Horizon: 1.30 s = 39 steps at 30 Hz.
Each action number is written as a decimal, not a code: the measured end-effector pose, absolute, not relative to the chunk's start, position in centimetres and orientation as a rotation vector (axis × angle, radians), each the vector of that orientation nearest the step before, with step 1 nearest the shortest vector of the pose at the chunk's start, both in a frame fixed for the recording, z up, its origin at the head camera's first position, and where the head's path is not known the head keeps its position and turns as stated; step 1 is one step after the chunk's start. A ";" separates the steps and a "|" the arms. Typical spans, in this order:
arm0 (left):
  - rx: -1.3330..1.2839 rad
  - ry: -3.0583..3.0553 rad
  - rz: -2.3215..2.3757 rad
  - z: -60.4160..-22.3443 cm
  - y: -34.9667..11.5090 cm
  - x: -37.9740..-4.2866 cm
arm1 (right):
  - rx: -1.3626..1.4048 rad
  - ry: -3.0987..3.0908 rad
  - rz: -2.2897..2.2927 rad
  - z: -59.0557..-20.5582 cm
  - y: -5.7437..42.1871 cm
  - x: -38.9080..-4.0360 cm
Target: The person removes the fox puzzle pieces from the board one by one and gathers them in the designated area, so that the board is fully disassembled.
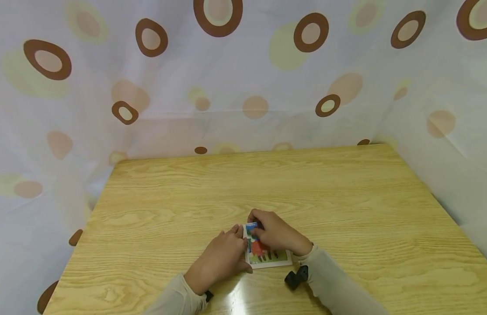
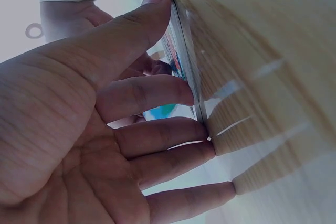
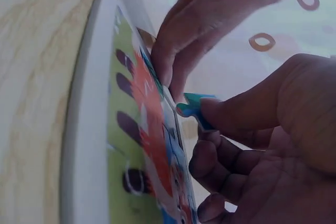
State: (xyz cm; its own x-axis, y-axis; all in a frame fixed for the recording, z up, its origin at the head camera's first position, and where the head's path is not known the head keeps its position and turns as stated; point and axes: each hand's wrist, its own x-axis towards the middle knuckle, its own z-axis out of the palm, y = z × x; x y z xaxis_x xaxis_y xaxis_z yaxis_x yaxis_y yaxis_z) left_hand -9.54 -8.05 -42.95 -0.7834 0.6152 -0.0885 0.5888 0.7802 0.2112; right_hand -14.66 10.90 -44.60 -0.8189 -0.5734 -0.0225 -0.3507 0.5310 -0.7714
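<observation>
A small jigsaw puzzle (image 1: 269, 259) with a white border lies on the table. Its picture has an orange-red animal on green ground. My left hand (image 1: 223, 254) rests along its left edge, fingers and thumb fairly straight; in the left wrist view the fingertips (image 2: 181, 90) touch the edge and the tabletop. Over the upper part of the puzzle, my right hand (image 1: 276, 232) pinches a green and blue puzzle piece (image 3: 198, 109) between thumb and fingers. From the right wrist view, the piece is just off the picture surface. That hand covers the puzzle's upper right in the head view.
The wood-grain table (image 1: 251, 183) extends around the puzzle on every side. A white curtain (image 1: 235, 78) with brown and peach circles hangs behind and beside it. A black wrist device (image 1: 296, 278) sits at the right sleeve's cuff.
</observation>
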 end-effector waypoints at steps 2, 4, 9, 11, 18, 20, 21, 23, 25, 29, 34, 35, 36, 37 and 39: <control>0.952 2.819 0.254 -43.0 -8.1 -9.5 | -0.764 2.486 -1.208 -44.6 11.2 -14.9; 0.943 2.817 0.253 -42.9 -8.1 -9.5 | -0.758 2.474 -1.253 -44.5 11.5 -15.1; 0.928 2.824 0.229 -42.8 -8.1 -9.5 | -0.757 2.494 -1.313 -44.3 12.8 -16.2; 0.927 2.828 0.224 -42.7 -8.2 -9.5 | -0.750 2.525 -1.307 -44.3 13.3 -16.6; 0.909 2.815 0.260 -42.7 -8.2 -9.4 | -0.635 2.632 -1.292 -44.3 16.1 -18.1; 0.910 2.812 0.259 -42.7 -8.2 -9.4 | -0.599 2.667 -1.292 -44.3 16.9 -18.5; 0.911 2.812 0.258 -42.8 -8.2 -9.4 | -0.578 2.685 -1.289 -44.4 17.3 -18.7; 0.916 2.811 0.256 -42.8 -8.2 -9.4 | -0.536 2.703 -1.286 -44.5 17.8 -18.9; 0.918 2.812 0.255 -42.9 -8.2 -9.4 | -0.495 2.703 -1.284 -44.6 18.2 -19.0; 0.917 2.805 0.254 -43.0 -8.2 -9.4 | -0.454 2.682 -1.287 -44.8 18.6 -19.1; 0.926 2.802 0.237 -43.1 -8.1 -9.5 | -0.437 2.682 -1.282 -45.3 18.7 -19.1; 0.928 2.802 0.236 -43.0 -8.1 -9.5 | -0.436 2.691 -1.277 -45.4 18.7 -19.1; 0.929 2.801 0.233 -43.0 -8.1 -9.5 | -0.434 2.704 -1.269 -45.5 18.7 -19.0; 0.929 2.799 0.231 -43.0 -8.1 -9.5 | -0.431 2.718 -1.260 -45.5 18.7 -19.0; 0.929 2.796 0.229 -43.0 -8.1 -9.5 | -0.434 2.746 -1.240 -45.6 18.7 -19.0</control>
State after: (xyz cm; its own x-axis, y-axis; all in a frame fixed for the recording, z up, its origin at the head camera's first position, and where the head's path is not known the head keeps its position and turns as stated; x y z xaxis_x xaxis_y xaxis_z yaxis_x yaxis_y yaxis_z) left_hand -9.47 -8.07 -42.96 -0.7869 0.6040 -0.1267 0.5753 0.7923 0.2033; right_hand -19.02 18.67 -45.59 -0.9547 -0.2962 0.0283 -0.2171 0.6285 -0.7469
